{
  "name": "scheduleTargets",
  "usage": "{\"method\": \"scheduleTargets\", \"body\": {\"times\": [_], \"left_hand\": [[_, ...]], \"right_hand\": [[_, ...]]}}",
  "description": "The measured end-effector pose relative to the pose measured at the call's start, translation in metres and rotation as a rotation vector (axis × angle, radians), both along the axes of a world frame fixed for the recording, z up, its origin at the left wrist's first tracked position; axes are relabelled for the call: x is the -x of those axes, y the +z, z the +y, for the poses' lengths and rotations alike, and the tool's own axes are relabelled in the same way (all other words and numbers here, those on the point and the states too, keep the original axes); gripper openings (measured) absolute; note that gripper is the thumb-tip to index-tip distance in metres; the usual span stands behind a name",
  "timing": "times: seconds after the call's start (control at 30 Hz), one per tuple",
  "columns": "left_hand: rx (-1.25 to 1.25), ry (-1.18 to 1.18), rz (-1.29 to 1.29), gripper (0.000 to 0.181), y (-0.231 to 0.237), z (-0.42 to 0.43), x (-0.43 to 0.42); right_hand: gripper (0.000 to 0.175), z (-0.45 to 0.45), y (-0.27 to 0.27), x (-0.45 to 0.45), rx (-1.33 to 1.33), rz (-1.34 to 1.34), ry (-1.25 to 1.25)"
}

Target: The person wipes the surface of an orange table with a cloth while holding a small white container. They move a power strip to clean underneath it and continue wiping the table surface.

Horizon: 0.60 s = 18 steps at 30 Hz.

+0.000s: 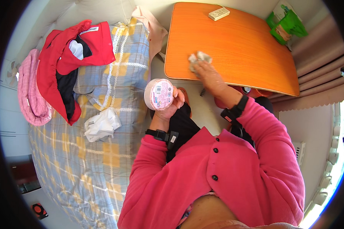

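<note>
My left hand point(172, 107) is closed around a round plastic tub point(159, 94), held off the table's near left corner. A printed label with a barcode faces up towards me. With my right hand point(207, 73) I press a crumpled pale cloth or tissue point(198, 58) onto the orange wood-grain tabletop point(235, 48), close to its near left edge. The cloth looks blurred, and the fingers cover part of it.
A white power strip point(219, 13) lies at the table's far edge, and a green bag point(288, 27) stands at the far right corner. Left is a bed with a plaid cover point(94, 160), bearing a red jacket point(66, 63), a folded pink quilt point(31, 88) and a white soft pack point(102, 124).
</note>
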State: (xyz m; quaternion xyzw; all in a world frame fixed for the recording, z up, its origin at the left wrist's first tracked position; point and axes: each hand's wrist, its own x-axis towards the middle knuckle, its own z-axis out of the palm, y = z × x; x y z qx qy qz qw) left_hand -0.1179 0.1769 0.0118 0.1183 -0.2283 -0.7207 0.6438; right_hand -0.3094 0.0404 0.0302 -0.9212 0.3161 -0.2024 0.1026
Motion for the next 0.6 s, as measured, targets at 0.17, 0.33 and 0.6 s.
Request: {"method": "scheduleTargets", "body": {"times": [0.17, 0.33, 0.6], "left_hand": [[0.042, 0.017, 0.006, 0.048, -0.01, 0.003, -0.005], [-0.003, 0.084, -0.028, 0.042, -0.021, 0.009, -0.011], [-0.066, 0.015, -0.004, 0.038, -0.009, -0.001, 0.003]], "right_hand": [[0.065, -0.001, 0.002, -0.083, -0.079, 0.08, 0.325], [0.076, -0.001, 0.004, -0.088, -0.005, 0.059, 0.439], [0.063, 0.003, -0.001, -0.025, -0.002, 0.011, 0.154]]}}
